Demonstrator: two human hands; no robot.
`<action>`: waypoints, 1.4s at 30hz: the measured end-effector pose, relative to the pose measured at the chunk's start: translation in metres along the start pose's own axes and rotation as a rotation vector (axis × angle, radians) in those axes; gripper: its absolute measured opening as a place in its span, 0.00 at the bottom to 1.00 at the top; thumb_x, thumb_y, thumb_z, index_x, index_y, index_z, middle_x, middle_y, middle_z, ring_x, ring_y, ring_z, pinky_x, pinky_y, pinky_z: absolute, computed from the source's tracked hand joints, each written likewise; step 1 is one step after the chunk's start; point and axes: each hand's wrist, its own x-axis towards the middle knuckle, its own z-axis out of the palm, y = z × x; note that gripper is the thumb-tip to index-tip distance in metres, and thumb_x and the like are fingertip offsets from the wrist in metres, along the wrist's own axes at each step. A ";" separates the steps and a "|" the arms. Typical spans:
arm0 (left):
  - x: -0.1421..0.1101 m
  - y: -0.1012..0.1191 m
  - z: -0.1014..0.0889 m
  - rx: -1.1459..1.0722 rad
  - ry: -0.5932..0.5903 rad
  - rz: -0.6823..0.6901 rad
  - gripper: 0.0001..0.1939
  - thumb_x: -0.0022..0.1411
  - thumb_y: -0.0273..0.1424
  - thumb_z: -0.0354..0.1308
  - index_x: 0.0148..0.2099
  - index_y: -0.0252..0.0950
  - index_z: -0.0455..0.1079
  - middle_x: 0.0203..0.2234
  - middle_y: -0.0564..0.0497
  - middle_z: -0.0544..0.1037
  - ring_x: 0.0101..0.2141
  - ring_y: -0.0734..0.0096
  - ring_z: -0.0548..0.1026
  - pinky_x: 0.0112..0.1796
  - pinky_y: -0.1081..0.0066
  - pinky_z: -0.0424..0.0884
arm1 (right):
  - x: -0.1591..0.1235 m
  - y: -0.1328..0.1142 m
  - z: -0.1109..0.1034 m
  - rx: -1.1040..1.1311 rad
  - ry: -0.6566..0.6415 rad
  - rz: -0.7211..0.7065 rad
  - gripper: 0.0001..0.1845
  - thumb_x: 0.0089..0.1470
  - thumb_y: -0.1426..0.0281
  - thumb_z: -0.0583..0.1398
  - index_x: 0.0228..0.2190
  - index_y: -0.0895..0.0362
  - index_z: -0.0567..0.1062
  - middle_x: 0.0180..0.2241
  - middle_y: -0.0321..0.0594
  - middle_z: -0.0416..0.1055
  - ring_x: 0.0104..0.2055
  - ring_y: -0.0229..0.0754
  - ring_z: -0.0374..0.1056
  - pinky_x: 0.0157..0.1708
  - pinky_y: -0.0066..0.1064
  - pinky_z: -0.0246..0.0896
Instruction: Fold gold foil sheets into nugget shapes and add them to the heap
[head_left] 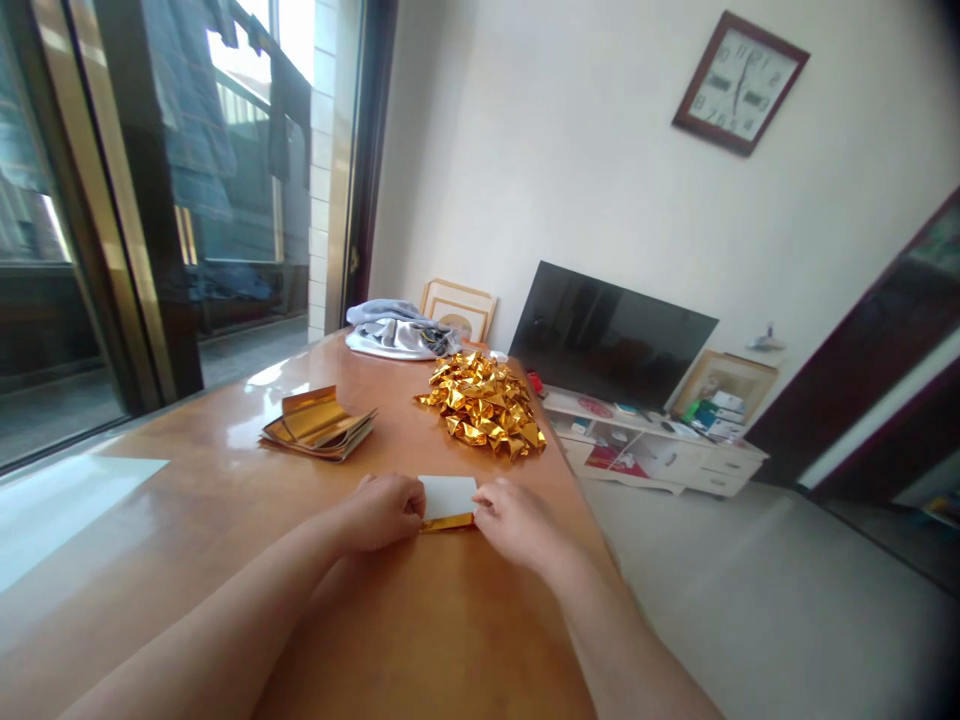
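Left hand [382,512] and right hand [517,524] pinching gold-edged white paper [448,500]

**Head-worn view along the wooden table [195,470]**

The camera sits at the person's head, above the table's near end, and faces forward and down along its length. The left forearm [202,610] and right forearm [622,640] rise from the bottom edge, closest to the lens. The wide frame leans to one side, so the wall clock [740,83], beyond and right of the table's far end, hangs askew. Left of the table, a glass door [247,200] runs up the frame; right of the table, a low white cabinet [660,450] is seen from above, farther off.
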 end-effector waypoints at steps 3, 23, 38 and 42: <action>-0.002 0.001 -0.003 -0.006 0.005 0.011 0.07 0.53 0.30 0.56 0.33 0.41 0.75 0.32 0.53 0.82 0.36 0.62 0.77 0.34 0.69 0.64 | 0.001 0.007 0.017 0.111 0.033 0.005 0.10 0.60 0.65 0.58 0.39 0.54 0.79 0.39 0.40 0.76 0.41 0.41 0.70 0.38 0.28 0.56; 0.009 -0.006 0.004 -0.304 0.352 -0.096 0.24 0.67 0.51 0.47 0.27 0.39 0.62 0.21 0.55 0.67 0.26 0.69 0.66 0.27 0.70 0.59 | -0.005 0.017 0.025 0.432 0.051 -0.069 0.12 0.52 0.61 0.65 0.37 0.53 0.75 0.38 0.36 0.72 0.40 0.41 0.67 0.37 0.28 0.58; 0.009 -0.005 0.006 -0.449 0.354 -0.043 0.25 0.68 0.52 0.48 0.28 0.37 0.63 0.22 0.56 0.65 0.26 0.70 0.64 0.27 0.70 0.56 | 0.004 0.014 0.040 0.770 0.090 0.040 0.08 0.57 0.66 0.60 0.28 0.56 0.72 0.25 0.32 0.67 0.28 0.36 0.61 0.28 0.27 0.50; 0.003 0.010 0.001 -0.614 0.226 -0.039 0.25 0.66 0.53 0.51 0.31 0.35 0.67 0.24 0.54 0.69 0.28 0.69 0.67 0.29 0.71 0.60 | 0.005 0.009 0.040 1.179 0.094 0.146 0.10 0.56 0.63 0.61 0.30 0.57 0.71 0.25 0.32 0.67 0.28 0.35 0.61 0.29 0.27 0.55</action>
